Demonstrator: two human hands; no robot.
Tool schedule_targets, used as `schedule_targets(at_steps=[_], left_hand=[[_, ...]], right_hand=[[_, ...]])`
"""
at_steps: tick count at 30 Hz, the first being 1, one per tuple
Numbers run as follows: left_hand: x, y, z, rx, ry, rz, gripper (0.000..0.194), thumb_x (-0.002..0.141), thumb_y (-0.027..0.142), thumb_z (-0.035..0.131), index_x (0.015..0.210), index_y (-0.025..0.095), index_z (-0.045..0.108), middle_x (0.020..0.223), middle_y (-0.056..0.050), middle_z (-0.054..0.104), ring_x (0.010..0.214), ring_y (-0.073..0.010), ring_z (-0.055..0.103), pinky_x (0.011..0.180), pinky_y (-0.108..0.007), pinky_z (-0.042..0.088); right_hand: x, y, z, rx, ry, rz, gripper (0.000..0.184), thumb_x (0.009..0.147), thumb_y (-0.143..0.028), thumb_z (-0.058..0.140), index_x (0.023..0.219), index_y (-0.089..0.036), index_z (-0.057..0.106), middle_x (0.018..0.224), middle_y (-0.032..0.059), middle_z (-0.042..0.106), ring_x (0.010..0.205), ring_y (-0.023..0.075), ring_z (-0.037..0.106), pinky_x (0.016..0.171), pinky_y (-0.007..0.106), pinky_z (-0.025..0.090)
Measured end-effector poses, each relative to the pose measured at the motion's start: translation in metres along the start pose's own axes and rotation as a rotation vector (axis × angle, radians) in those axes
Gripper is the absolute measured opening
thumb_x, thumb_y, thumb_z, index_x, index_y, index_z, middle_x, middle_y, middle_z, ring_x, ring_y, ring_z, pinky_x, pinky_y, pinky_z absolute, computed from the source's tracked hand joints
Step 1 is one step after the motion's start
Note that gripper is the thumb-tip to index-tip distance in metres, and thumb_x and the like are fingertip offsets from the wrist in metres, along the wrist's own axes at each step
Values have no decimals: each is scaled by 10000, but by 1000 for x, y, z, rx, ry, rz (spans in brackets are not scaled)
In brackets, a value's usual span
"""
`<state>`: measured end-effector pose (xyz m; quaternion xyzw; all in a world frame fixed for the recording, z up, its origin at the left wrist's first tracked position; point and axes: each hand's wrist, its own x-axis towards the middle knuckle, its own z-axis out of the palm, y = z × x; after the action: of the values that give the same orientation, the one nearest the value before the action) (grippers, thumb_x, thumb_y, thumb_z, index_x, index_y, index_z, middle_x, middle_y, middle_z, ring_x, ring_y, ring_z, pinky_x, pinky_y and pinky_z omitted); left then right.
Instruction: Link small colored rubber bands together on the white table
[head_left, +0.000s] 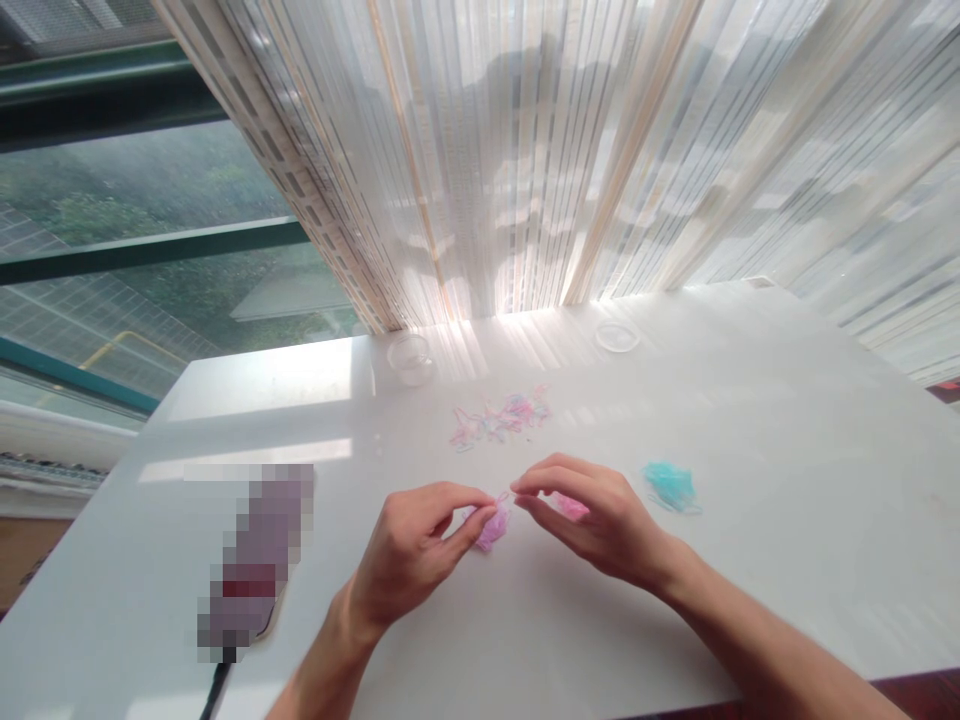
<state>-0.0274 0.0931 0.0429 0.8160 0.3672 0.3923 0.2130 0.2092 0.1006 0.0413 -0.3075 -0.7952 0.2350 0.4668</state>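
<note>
One thin pink loop (502,497) is pinched in the left hand (411,540) by the purple bundle (492,531), while the right hand (604,510) curves just beside it, its grip impossible to tell; handling anything so fine calls for light fingertip control.

A small, thin pinkish loop (502,497) is showing just beyond the lilac pile (492,531), its exact shape too fine to tell; the lilac pile is lying loosely heaped, partly hidden. To its right, a bright pink pile (572,507) is lying close by, also partly hidden; a tangled turquoise pile (670,485) is spreading farther right; a mixed pink-and-blue scatter (504,415) is stretching sideways beyond it.
</note>
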Motion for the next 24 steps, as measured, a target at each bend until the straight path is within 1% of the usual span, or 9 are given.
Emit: schedule_targets(at_steps=[6, 11, 19, 24], left_hand=[[2, 3, -1, 14, 32, -4, 65, 946, 153, 724, 994, 197, 726, 793, 19, 762, 511, -67, 485, 483, -190, 427], [3, 5, 0, 23, 55, -20, 42, 955, 157, 707, 989, 182, 707, 778, 24, 741, 488, -51, 486, 487, -164, 441], [5, 7, -1, 32, 28, -16, 40, 980, 186, 677, 992, 181, 714, 747, 21, 733, 485, -59, 506, 499, -167, 463], [5, 7, -2, 22, 17, 1, 44, 984, 193, 676, 996, 182, 717, 770, 8, 751, 505, -66, 538, 509, -170, 479]], right_hand=[[0, -2, 2, -4, 5, 10, 111, 990, -132, 630, 1025, -195, 715, 859, 41, 783, 739, 133, 729, 679, 233, 603], [-1, -2, 3, -20, -2, 29, 94, 987, -145, 644, 1011, -197, 718, 854, 34, 793, 739, 132, 737, 682, 228, 605], [0, -1, 3, -3, -13, 24, 86, 986, -138, 647, 1001, -175, 723, 841, 37, 782, 729, 124, 724, 685, 217, 583], [-1, 1, 3, -9, -12, 13, 101, 1004, -162, 631, 1009, -181, 730, 826, 36, 774, 722, 124, 717, 679, 221, 582]])
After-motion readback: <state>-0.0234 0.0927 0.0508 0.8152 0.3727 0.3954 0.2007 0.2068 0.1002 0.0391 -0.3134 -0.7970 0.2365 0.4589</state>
